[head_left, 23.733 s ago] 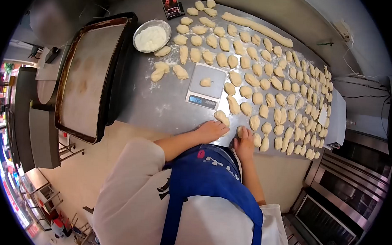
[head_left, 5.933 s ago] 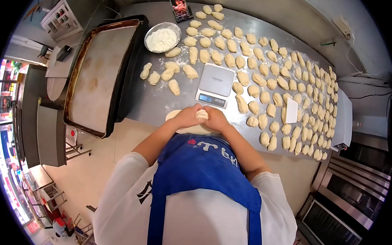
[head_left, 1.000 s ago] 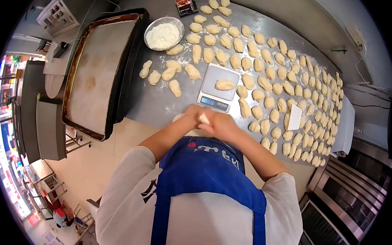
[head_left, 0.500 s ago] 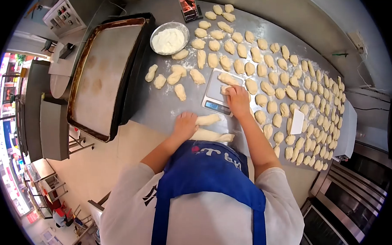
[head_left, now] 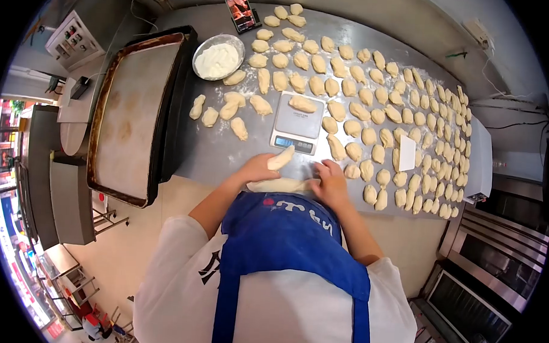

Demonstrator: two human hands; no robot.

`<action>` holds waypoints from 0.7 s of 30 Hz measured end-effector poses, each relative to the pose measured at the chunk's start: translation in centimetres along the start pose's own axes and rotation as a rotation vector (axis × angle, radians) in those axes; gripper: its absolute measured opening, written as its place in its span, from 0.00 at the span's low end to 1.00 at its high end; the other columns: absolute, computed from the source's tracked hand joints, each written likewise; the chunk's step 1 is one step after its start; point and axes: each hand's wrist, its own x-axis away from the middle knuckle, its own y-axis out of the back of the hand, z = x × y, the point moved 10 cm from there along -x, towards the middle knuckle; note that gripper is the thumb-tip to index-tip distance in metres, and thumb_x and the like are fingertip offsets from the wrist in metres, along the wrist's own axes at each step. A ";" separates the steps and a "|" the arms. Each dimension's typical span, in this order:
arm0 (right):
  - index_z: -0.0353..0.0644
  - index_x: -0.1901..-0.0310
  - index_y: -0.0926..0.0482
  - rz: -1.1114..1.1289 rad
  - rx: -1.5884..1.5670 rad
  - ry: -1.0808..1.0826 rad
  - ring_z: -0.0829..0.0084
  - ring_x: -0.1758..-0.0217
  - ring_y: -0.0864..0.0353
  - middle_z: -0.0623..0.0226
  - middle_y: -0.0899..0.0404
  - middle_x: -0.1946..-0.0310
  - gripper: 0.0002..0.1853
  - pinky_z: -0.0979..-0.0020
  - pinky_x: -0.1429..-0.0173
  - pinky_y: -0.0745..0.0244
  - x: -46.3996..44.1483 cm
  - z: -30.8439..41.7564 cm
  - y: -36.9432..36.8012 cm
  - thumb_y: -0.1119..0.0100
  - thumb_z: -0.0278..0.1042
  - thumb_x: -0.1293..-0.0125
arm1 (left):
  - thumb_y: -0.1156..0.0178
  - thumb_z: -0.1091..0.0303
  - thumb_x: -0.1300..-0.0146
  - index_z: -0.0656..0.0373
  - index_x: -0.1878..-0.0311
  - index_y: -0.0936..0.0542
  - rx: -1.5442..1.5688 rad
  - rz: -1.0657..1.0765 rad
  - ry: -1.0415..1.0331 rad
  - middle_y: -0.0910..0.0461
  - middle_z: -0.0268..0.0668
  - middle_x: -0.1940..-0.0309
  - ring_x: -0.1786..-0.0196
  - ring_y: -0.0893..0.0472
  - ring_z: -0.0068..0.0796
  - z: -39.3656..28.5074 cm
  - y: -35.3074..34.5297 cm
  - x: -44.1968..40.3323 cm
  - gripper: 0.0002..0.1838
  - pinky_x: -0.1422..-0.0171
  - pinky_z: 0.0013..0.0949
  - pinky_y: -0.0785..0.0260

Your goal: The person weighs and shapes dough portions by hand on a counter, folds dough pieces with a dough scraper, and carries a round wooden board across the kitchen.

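Note:
My left hand (head_left: 257, 168), near the table's front edge, is closed around a short length of dough (head_left: 281, 159) whose free end points up toward the scale. Below it a longer dough roll (head_left: 278, 185) lies along the edge, close against the blue apron. At that roll's right end is my right hand (head_left: 331, 183), fingers bent and apart, with no piece visible in them; the thumb side is at the dough. A digital kitchen scale (head_left: 298, 125) stands just beyond both hands. One dough piece (head_left: 302, 104) rests on its plate, and its display is lit.
Many dough pieces (head_left: 368, 136) in rows cover the table's right side, with a white card (head_left: 407, 153) among them. At the left are a bowl of flour (head_left: 218, 59), several loose pieces and a large baking tray (head_left: 131, 112). A phone (head_left: 241, 12) stands at the back.
My right hand has left the scale and come back to the dough roll; the piece under it is off the plate. The left hand's dough now tilts upward. The view has shifted slightly.

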 end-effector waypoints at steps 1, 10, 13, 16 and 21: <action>0.45 0.49 0.23 -0.055 -0.067 0.076 0.54 0.46 0.26 0.55 0.26 0.51 0.24 0.56 0.44 0.31 -0.8 2.2 0.3 0.33 0.33 0.52 | 0.31 0.52 0.53 0.60 0.51 0.22 0.047 0.167 0.021 0.18 0.41 0.64 0.62 0.19 0.32 -1.3 -1.3 0.2 0.29 0.56 0.34 0.28; 0.46 0.46 0.24 0.381 -0.285 -0.128 0.53 0.54 0.20 0.53 0.18 0.58 0.25 0.59 0.50 0.25 -4.5 1.5 -7.3 0.36 0.37 0.48 | 0.35 0.55 0.44 0.59 0.52 0.22 -0.002 0.109 -0.202 0.19 0.36 0.67 0.65 0.20 0.28 -0.6 -2.4 -1.1 0.21 0.58 0.31 0.28; 0.46 0.46 0.24 0.355 -0.320 -0.146 0.54 0.54 0.20 0.54 0.19 0.58 0.24 0.59 0.51 0.25 -3.7 0.9 -7.0 0.36 0.39 0.47 | 0.39 0.52 0.39 0.58 0.52 0.22 -0.032 0.088 -0.127 0.19 0.36 0.68 0.65 0.20 0.29 -0.4 -1.9 -0.4 0.21 0.59 0.32 0.29; 0.47 0.46 0.24 0.344 -0.236 -0.082 0.55 0.55 0.19 0.55 0.18 0.59 0.24 0.59 0.53 0.24 -3.5 2.5 -6.2 0.36 0.41 0.47 | 0.43 0.47 0.37 0.57 0.52 0.21 0.099 0.268 0.002 0.19 0.36 0.69 0.65 0.20 0.32 -0.8 -3.3 0.2 0.22 0.59 0.35 0.29; 0.48 0.51 0.22 0.512 0.034 0.005 0.56 0.59 0.18 0.57 0.18 0.63 0.22 0.58 0.56 0.24 -3.3 1.6 -8.2 0.35 0.45 0.47 | 0.44 0.41 0.40 0.56 0.56 0.19 -0.113 0.481 0.005 0.19 0.38 0.70 0.65 0.19 0.35 -0.2 -4.6 -0.8 0.26 0.60 0.39 0.30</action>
